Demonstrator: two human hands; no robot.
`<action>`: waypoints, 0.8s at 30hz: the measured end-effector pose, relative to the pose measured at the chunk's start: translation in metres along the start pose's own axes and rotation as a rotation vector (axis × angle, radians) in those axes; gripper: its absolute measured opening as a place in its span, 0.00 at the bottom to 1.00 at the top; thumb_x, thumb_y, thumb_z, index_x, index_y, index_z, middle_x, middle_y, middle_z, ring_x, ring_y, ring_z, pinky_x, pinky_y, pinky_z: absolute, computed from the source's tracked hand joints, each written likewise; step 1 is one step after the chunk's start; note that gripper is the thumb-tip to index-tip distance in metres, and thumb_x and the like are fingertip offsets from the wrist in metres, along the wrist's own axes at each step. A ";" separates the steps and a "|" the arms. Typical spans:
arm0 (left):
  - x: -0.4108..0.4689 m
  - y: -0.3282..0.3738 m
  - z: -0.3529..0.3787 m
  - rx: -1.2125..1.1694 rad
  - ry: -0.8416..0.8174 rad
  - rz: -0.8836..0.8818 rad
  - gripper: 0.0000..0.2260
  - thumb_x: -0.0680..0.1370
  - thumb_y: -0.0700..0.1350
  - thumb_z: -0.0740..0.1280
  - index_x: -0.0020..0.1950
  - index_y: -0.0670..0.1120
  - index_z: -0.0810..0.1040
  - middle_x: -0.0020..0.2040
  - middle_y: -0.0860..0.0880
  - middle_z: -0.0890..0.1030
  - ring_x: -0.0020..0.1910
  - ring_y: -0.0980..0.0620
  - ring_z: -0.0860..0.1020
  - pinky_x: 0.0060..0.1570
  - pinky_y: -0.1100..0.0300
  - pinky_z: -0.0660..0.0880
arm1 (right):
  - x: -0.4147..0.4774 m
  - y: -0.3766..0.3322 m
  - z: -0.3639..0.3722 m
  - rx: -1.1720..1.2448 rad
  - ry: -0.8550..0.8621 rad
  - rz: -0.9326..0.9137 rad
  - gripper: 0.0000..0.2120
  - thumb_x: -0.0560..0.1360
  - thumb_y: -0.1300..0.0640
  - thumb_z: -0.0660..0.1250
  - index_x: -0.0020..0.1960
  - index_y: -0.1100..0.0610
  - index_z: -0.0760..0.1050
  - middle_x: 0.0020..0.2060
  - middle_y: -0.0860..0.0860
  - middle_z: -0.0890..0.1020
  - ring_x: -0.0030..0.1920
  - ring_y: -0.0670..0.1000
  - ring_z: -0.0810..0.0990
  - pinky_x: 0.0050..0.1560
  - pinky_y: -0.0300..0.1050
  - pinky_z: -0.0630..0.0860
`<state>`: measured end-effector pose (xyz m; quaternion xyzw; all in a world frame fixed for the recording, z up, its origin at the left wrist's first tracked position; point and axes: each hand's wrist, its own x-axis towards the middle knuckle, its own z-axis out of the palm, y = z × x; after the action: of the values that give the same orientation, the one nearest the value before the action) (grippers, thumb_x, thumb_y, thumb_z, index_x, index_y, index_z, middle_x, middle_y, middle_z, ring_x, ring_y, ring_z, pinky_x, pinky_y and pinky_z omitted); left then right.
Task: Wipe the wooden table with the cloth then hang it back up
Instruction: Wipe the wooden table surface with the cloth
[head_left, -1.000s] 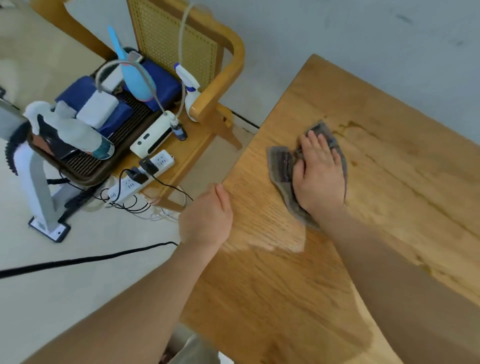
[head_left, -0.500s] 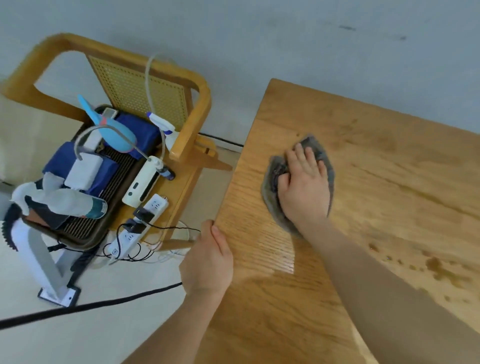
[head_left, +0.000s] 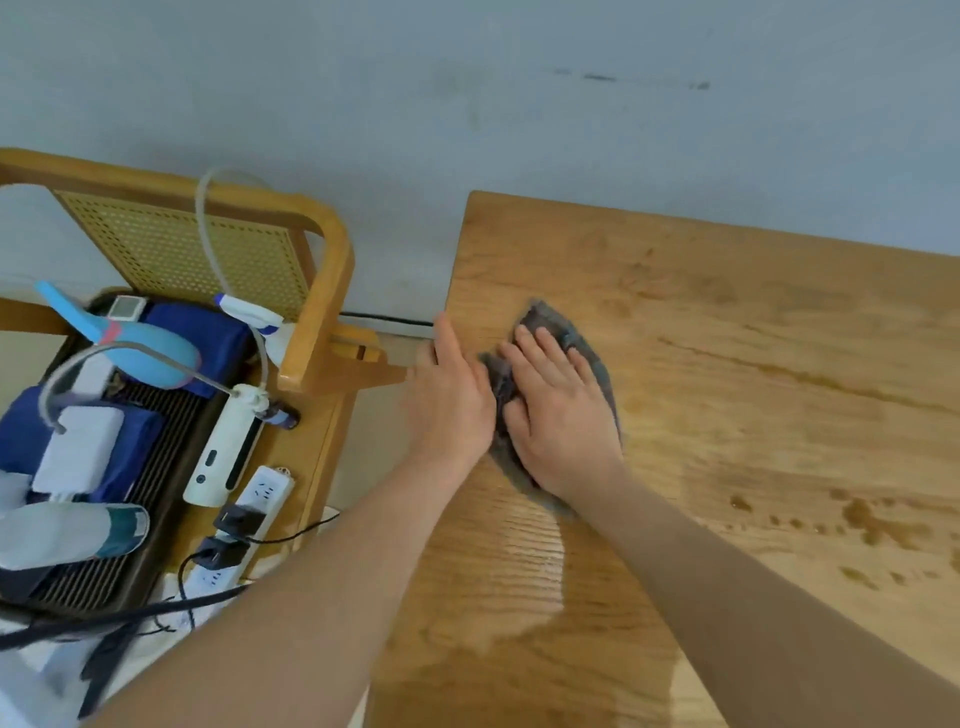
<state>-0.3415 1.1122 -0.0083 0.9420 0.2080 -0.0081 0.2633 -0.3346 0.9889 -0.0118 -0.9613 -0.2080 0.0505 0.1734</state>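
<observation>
A grey cloth (head_left: 592, 348) lies crumpled on the wooden table (head_left: 753, 374), near its left edge and far corner. My right hand (head_left: 561, 410) presses flat on the cloth, fingers spread and pointing away from me. My left hand (head_left: 451, 400) rests flat at the table's left edge, touching the cloth's left side, holding nothing. A wet sheen covers the wood near my arms, and dark damp spots (head_left: 872, 525) dot the table at the right.
A wooden chair (head_left: 317, 312) with a cane back stands left of the table, close to its edge. On its seat sit a tray (head_left: 130, 587) with blue items, a spray bottle (head_left: 254, 317) and a power strip (head_left: 249, 514) with cables. A grey wall runs behind.
My left hand has moved forward along the table's edge until it touches the cloth. My right hand and the cloth have shifted toward the far left corner. The view tilted up.
</observation>
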 end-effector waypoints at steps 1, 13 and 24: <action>0.015 0.005 0.001 -0.029 -0.009 -0.037 0.22 0.83 0.49 0.51 0.76 0.45 0.56 0.64 0.40 0.72 0.54 0.40 0.76 0.41 0.53 0.67 | 0.001 0.011 -0.004 -0.020 -0.038 -0.084 0.28 0.77 0.50 0.47 0.76 0.54 0.61 0.75 0.50 0.62 0.77 0.48 0.54 0.76 0.48 0.49; 0.027 0.011 0.009 0.018 0.037 -0.105 0.19 0.82 0.52 0.47 0.71 0.48 0.62 0.56 0.44 0.78 0.41 0.42 0.79 0.30 0.55 0.67 | 0.078 0.023 -0.010 -0.041 -0.002 0.061 0.28 0.79 0.50 0.48 0.78 0.54 0.55 0.77 0.49 0.56 0.77 0.49 0.50 0.76 0.52 0.45; 0.026 0.013 0.006 0.004 0.007 -0.125 0.20 0.82 0.51 0.47 0.73 0.49 0.58 0.57 0.44 0.77 0.38 0.45 0.76 0.31 0.56 0.67 | 0.128 0.025 -0.012 0.009 0.046 0.164 0.28 0.78 0.51 0.52 0.77 0.53 0.56 0.77 0.48 0.58 0.77 0.49 0.51 0.75 0.53 0.46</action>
<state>-0.3123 1.1089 -0.0099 0.9276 0.2676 -0.0215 0.2598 -0.2074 1.0176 -0.0127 -0.9752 -0.1244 0.0434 0.1776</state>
